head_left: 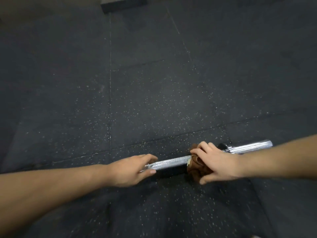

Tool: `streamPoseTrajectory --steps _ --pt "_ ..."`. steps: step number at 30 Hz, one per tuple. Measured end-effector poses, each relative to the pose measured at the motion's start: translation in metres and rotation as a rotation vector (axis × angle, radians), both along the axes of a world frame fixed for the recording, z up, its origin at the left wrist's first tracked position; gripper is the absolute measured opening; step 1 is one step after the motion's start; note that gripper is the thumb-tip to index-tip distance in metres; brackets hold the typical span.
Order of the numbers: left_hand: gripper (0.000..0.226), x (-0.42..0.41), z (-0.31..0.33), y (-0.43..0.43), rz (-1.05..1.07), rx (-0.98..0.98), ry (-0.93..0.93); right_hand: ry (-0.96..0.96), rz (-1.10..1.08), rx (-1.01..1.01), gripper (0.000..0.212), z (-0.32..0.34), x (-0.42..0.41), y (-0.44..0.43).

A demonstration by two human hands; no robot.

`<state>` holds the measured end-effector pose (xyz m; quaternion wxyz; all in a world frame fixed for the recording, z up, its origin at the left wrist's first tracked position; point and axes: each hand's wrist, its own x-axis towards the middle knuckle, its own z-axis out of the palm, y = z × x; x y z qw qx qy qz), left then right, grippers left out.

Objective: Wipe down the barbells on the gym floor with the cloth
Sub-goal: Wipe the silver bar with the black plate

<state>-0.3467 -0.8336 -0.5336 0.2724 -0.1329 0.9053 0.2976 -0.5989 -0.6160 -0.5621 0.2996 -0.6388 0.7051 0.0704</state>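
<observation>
Speckled black rubber floor (154, 83) lay beneath the barbell (171, 161); my left hand (130, 169) curled round its shaft, while my right hand (218, 163) clutched the brown cloth (195, 172) bunched around the bar

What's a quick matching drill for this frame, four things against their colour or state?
1. left hand
2. right hand
3. cloth
4. floor

A. brown, bunched round the barbell
B. holds the bare chrome shaft
C. dark, speckled tiles
D. grips the cloth

Pairs: 1-B, 2-D, 3-A, 4-C
</observation>
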Motion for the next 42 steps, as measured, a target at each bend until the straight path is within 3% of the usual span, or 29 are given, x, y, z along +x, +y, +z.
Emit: streamPoseTrajectory --steps 4,6,10,14,17,24,34,42 --pt "0.055 -0.014 -0.026 0.008 -0.032 -0.095 0.085 -0.036 0.066 -0.125 0.056 -0.008 -0.003 -0.012" --pt "0.051 -0.009 -0.042 0.012 -0.07 -0.141 0.137 -0.054 0.056 -0.189 0.047 -0.014 -0.001 -0.02" --pt "0.051 0.011 -0.05 0.01 -0.103 -0.213 0.186 -0.084 0.072 -0.242 0.044 -0.021 0.008 -0.027" --pt "0.062 0.009 -0.046 -0.011 -0.097 -0.363 -0.041 -0.067 -0.052 -0.282 0.038 -0.015 -0.001 -0.026" --pt "0.056 0.007 -0.045 -0.014 -0.118 -0.339 -0.103 0.009 -0.084 -0.239 0.033 -0.012 -0.006 -0.031" --pt "0.055 0.004 -0.04 -0.013 -0.103 -0.302 -0.083 -0.062 -0.054 -0.26 0.037 -0.024 0.058 -0.08" --pt "0.053 0.01 -0.042 -0.012 -0.111 -0.309 -0.043 -0.043 -0.112 -0.156 0.032 -0.005 0.021 -0.063" --pt "0.062 0.008 -0.046 -0.017 -0.119 -0.302 -0.023 -0.089 -0.03 -0.256 0.039 -0.014 0.089 -0.114"
